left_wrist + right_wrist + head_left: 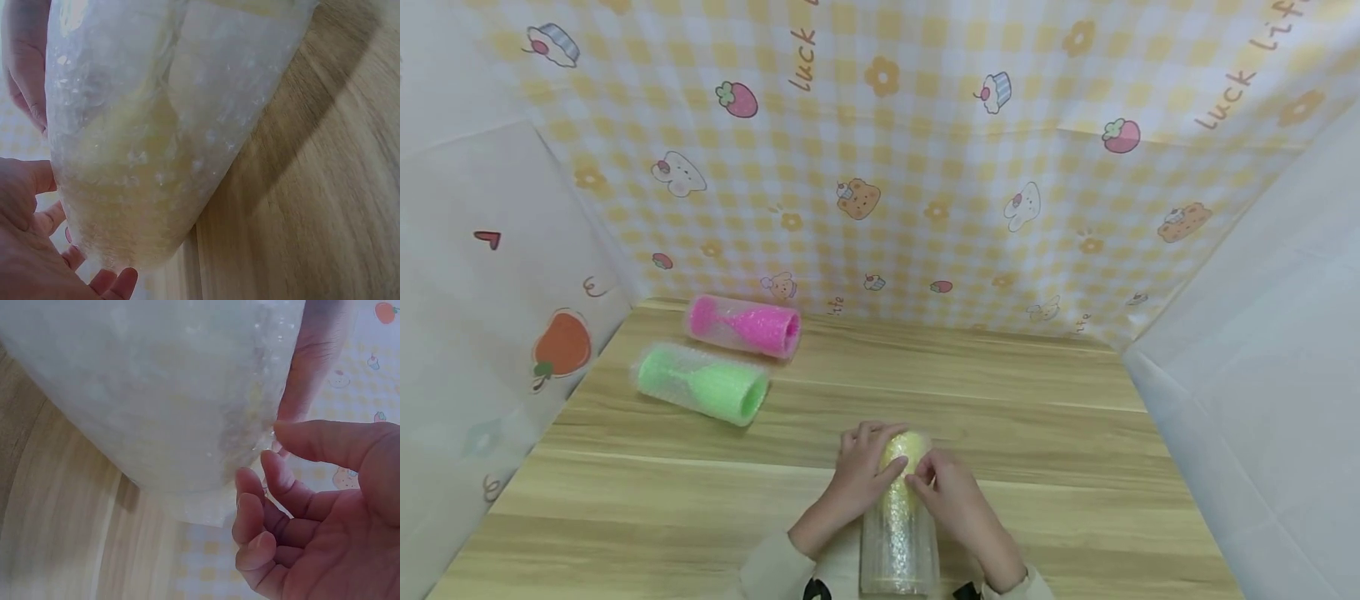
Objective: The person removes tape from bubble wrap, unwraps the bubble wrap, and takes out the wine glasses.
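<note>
A roll of bubble wrap point(898, 550) with a yellow thing inside lies lengthwise at the table's near middle; the yellow shows at its far end. On its left side my left hand point(862, 468) holds it, thumb on top and fingers curving round the far end, as the left wrist view also shows. My right hand point(953, 497) is at its right side, thumb and forefinger pinching the edge of the plastic. In the right wrist view the right hand's other fingers point(256, 550) curl loosely beside the wrap point(156, 425). The wrapping blurs the yellow thing's outline.
A bubble-wrapped pink goblet point(752, 327) lies on its side at the back left. Closer on that side is a wrapped green goblet point(707, 385), also lying down. Behind the wooden table point(1037, 392) hangs a yellow checked cloth point(925, 150), with pale sheets at both sides.
</note>
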`<state>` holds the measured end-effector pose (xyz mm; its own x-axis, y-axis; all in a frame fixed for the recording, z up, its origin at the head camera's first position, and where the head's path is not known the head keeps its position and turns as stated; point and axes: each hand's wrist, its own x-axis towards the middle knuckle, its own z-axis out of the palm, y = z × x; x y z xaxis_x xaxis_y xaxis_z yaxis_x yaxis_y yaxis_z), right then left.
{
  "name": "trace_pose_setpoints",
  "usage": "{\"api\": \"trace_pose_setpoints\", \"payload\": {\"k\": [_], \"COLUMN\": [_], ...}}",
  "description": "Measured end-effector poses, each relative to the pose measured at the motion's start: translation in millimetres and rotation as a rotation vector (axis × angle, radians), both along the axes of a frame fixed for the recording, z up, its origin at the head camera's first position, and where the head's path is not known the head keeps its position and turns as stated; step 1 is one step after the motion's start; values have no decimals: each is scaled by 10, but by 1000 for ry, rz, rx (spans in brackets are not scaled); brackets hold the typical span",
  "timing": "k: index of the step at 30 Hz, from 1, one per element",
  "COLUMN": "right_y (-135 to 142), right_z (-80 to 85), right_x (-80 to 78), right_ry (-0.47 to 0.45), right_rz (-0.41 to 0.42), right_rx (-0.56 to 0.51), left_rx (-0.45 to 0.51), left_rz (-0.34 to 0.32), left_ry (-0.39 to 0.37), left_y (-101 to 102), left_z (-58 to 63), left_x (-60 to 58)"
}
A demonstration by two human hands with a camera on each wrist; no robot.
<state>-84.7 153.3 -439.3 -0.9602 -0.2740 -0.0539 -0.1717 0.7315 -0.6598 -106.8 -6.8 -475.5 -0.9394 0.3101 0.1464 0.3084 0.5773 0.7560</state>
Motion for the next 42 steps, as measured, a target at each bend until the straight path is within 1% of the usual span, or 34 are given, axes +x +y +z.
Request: {"api": "trace_pose_setpoints", "payload": {"k": [4, 8, 12, 16, 23, 25, 30, 32, 37, 39, 42], "right_y": [0, 10, 32, 58, 134, 168, 261, 273, 395, 457, 465], "right_z": [10, 3, -3, 16, 44, 40, 41, 118, 61, -31, -17], "right_x": [-6, -11, -22, -33, -56, -61, -62, -42, -50, -66, -54], "right_ry": [3, -9, -44, -69, -88, -104, -155, -190, -255, -272, -293], "right_rz": [0, -7, -1, 28, 66, 73, 41, 3, -80, -80, -56], "right_rx": [18, 6, -37, -81, -135, -154, -210, -222, -226, -249, -309], "left_rx": [16, 15, 12, 19, 36, 56, 91, 108, 141, 143, 137], "left_rz": [-11, -11, -9, -21, -31, -50, -74, -68, -43, -32, -14], "left_ry": [-25, -34, -33, -45, -96, -108, -134, -138, -135, -130, -109], "left_y": [-8, -18, -32, -61, -192, -240, -371, -428, -529, -540, -534], "left_z": [11, 16, 4, 3, 12, 13, -6, -14, -30, -33, -19], "left_x": [14, 23, 23, 23, 41, 46, 50, 50, 51, 53, 66]}}
